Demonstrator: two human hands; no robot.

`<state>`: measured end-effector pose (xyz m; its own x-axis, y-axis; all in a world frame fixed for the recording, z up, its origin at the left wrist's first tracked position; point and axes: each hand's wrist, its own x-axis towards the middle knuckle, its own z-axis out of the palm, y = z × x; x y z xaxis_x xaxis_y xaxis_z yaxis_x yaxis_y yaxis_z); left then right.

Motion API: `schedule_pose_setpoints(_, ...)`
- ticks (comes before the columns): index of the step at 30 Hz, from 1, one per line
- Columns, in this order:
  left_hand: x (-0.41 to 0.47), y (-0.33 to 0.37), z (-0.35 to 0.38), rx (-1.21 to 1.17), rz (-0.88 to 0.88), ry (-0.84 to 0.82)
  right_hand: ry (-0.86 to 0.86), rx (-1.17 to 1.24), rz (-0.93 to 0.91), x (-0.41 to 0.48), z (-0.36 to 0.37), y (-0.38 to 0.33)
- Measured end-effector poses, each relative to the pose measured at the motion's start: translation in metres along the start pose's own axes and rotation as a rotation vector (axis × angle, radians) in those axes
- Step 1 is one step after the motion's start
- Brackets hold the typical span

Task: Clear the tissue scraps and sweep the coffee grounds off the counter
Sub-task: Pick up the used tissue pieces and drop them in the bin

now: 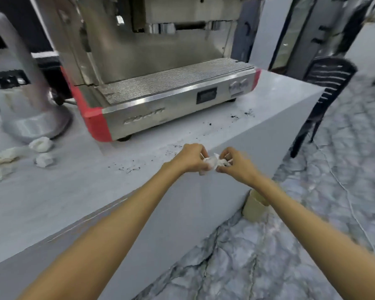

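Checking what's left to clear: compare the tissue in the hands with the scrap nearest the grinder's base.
The held tissue is pinched between left hand and right hand; the scrap by the grinder lies untouched on the counter. The held tissue is pulled out sideways; the scrap is balled up. Both are white, crumpled.

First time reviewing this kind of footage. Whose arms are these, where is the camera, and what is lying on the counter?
There is one picture, from a camera worn on a person's head, looking down along both bare arms. The left hand and right hand pinch a white tissue between them above the edge of the counter. On the counter stand an espresso machine and a grinder; crumpled tissue scraps lie at the left, and dark coffee grounds are scattered in front of the machine.
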<state>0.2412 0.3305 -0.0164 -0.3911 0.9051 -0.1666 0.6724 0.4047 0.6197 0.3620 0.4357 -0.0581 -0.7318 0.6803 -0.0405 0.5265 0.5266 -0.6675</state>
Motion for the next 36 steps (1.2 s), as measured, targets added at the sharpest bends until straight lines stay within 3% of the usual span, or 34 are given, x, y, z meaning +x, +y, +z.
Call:
schedule_pose_setpoints(7,0.112,0.101,0.126,-0.022,0.034,-0.125,0.125,0.001,0.24,-0.008,-0.093,0.162)
schedule_pose_setpoints(15,0.241,0.143,0.249,-0.136,-0.036,-0.132,0.137,0.1,0.452,0.048,-0.128,0.316)
schedule_pose_setpoints(28,0.493,0.086,0.431,-0.221,-0.228,-0.1,0.12,0.346,0.628,0.235,-0.072,0.552)
schedule_pose_setpoints(36,0.573,0.048,0.505,-0.19,-0.317,-0.185,0.007,0.238,0.649,0.297,-0.034,0.645)
